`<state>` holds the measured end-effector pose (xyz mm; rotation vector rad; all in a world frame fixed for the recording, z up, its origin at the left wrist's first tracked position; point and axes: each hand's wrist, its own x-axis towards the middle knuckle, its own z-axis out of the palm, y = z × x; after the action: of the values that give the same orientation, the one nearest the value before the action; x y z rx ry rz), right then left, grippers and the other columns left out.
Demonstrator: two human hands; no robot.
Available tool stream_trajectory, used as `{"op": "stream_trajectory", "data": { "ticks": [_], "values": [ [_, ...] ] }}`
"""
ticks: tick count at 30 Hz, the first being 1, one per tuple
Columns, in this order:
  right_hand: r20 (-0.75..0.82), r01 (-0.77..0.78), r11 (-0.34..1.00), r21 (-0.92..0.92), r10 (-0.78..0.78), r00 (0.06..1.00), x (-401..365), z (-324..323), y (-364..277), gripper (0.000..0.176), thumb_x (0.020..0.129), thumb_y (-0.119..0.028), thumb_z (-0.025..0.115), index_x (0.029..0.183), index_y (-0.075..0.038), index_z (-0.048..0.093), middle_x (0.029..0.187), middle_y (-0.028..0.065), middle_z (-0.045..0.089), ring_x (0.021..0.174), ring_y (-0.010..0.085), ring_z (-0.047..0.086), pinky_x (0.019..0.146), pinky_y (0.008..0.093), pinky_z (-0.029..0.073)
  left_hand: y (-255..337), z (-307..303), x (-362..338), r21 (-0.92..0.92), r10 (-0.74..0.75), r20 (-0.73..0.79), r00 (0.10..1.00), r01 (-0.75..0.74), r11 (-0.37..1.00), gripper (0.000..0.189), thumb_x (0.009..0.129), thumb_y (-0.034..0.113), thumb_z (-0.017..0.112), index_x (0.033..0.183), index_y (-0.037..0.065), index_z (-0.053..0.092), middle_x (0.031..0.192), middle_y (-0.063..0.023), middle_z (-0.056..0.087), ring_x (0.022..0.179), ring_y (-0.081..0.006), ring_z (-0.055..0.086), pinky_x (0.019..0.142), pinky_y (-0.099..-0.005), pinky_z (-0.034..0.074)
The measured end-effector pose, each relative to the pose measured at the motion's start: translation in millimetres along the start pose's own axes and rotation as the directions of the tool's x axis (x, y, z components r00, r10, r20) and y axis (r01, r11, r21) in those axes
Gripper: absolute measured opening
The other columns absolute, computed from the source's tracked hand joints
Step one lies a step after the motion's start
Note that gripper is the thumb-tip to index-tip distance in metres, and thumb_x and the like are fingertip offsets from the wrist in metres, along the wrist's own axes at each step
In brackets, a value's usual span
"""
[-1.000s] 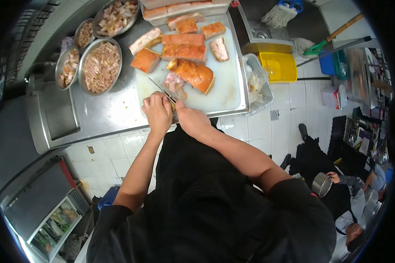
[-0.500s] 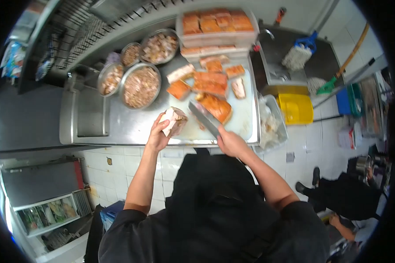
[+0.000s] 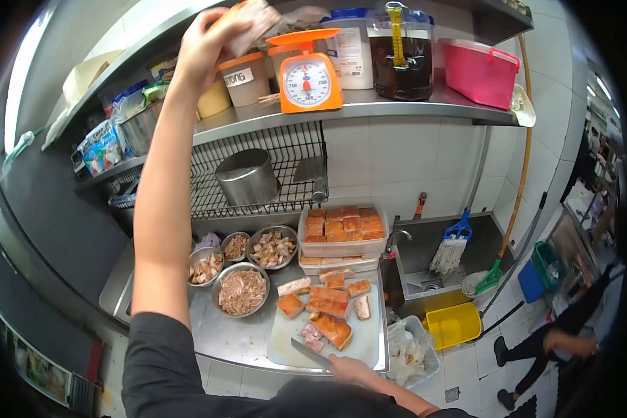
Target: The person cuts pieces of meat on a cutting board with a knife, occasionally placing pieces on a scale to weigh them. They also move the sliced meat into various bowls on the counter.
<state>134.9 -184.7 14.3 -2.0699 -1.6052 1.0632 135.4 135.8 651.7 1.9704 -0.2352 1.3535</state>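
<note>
My left hand point(image 3: 209, 43) is raised to shelf height, closed around a piece of roast pork point(image 3: 256, 19). That piece is up beside the orange pan of a dial kitchen scale point(image 3: 310, 80) on the shelf and overlaps its edge in this view. Down at the counter, my right hand point(image 3: 352, 369) grips a knife point(image 3: 309, 353), its blade low over the front of the white cutting board point(image 3: 282, 343). Just beyond the blade lie a pale cut chunk of pork point(image 3: 312, 338) and a browned slab of roast pork point(image 3: 333, 330). More pork pieces point(image 3: 327, 302) sit behind them.
Metal bowls of cut meat point(image 3: 241, 291) stand left of the board. A plastic tub of pork blocks point(image 3: 345, 226) sits behind it. On the shelf are a dark liquid jar point(image 3: 400, 66) and a pink bin point(image 3: 477, 73). A sink point(image 3: 432, 268) and another person's legs point(image 3: 536, 348) are rightward.
My left hand has lifted the pork piece from above the counter up to the scale. My right hand still holds the knife, now at the board's front. The view has tilted up.
</note>
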Motion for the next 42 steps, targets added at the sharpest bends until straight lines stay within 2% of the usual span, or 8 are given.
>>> {"op": "stream_trajectory", "data": {
  "ticks": [3,6,9,19,34,37,39,42],
  "values": [
    [-0.002,-0.002,1.0,0.013,0.002,1.0,-9,-3,-5,0.03,0.096,-0.021,0.048,0.117,0.0,0.046,0.096,0.0314,0.069,0.091,0.0489,0.068,0.082,0.057,0.051,-18,19,83,0.007,-0.133,0.232,0.964,0.135,0.991,0.032,0.093,0.022,0.073,0.113,0.002,0.061,0.088,-0.0061,0.068,0.064,-0.0149,0.064,0.056,-0.0309,0.054],
    [-0.035,-0.014,1.0,0.02,0.015,0.999,-12,4,-6,0.03,0.097,-0.022,0.049,0.117,0.0,0.047,0.095,0.0309,0.069,0.091,0.0486,0.068,0.082,0.0569,0.051,3,60,89,0.505,-0.247,0.159,0.956,0.136,0.853,0.024,0.083,0.023,0.081,0.087,0.003,0.069,0.071,-0.0048,0.064,0.059,-0.0109,0.057,0.049,-0.0307,0.047],
    [-0.066,-0.02,0.999,0.044,0.023,0.998,-16,9,-5,0.033,0.098,-0.023,0.05,0.12,0.0,0.045,0.096,0.0302,0.069,0.092,0.0487,0.067,0.083,0.0582,0.051,-7,67,95,0.521,-0.388,0.192,0.901,0.241,0.819,0.027,0.081,0.03,0.082,0.079,0.006,0.07,0.059,-0.0027,0.058,0.051,-0.011,0.05,0.047,-0.0302,0.04],
    [-0.094,-0.046,0.997,0.059,0.051,0.994,-16,12,-8,0.032,0.099,-0.023,0.05,0.12,0.002,0.046,0.093,0.032,0.069,0.09,0.0501,0.067,0.083,0.0575,0.052,-5,64,85,0.559,-0.465,0.309,0.83,0.238,0.795,0.029,0.088,0.038,0.076,0.079,0.011,0.068,0.057,0.0021,0.048,0.05,-0.0097,0.045,0.048,-0.0301,0.037],
    [-0.11,-0.056,0.996,0.063,0.062,0.992,-7,25,1,0.032,0.099,-0.023,0.05,0.118,0.003,0.045,0.09,0.0324,0.068,0.087,0.0504,0.067,0.08,0.0574,0.052,8,75,87,0.65,-0.448,0.182,0.875,0.235,0.723,0.054,0.082,0.051,0.08,0.099,0.0,0.074,0.079,-0.0155,0.068,0.07,-0.0209,0.066,0.056,-0.0345,0.053],
    [-0.112,-0.06,0.996,0.063,0.067,0.991,-9,26,0,0.032,0.099,-0.023,0.05,0.116,0.003,0.046,0.091,0.0323,0.068,0.088,0.0502,0.067,0.08,0.0584,0.051,2,81,87,0.8,-0.458,0.045,0.888,0.242,0.548,0.047,0.086,0.045,0.078,0.1,0.0,0.074,0.078,-0.0133,0.07,0.067,-0.0199,0.066,0.052,-0.0323,0.05],
    [-0.103,-0.073,0.995,0.07,0.08,0.991,-10,24,-2,0.032,0.098,-0.023,0.05,0.115,0.003,0.046,0.092,0.0323,0.069,0.088,0.0503,0.067,0.081,0.0594,0.051,-23,72,83,0.235,-0.129,-0.202,0.971,0.176,0.956,0.037,0.09,0.035,0.074,0.097,-0.001,0.074,0.074,-0.0113,0.07,0.062,-0.0186,0.065,0.049,-0.0312,0.048],
    [-0.127,-0.052,0.996,0.077,0.062,0.99,-9,27,2,0.032,0.098,-0.023,0.051,0.116,0.003,0.046,0.088,0.0321,0.068,0.085,0.0504,0.067,0.078,0.0591,0.051,-45,46,47,-0.213,0.045,-0.37,0.928,-0.131,0.968,0.029,0.095,0.027,0.069,0.094,-0.001,0.073,0.079,-0.0084,0.07,0.064,-0.0151,0.063,0.05,-0.0283,0.047]
  ]
}}
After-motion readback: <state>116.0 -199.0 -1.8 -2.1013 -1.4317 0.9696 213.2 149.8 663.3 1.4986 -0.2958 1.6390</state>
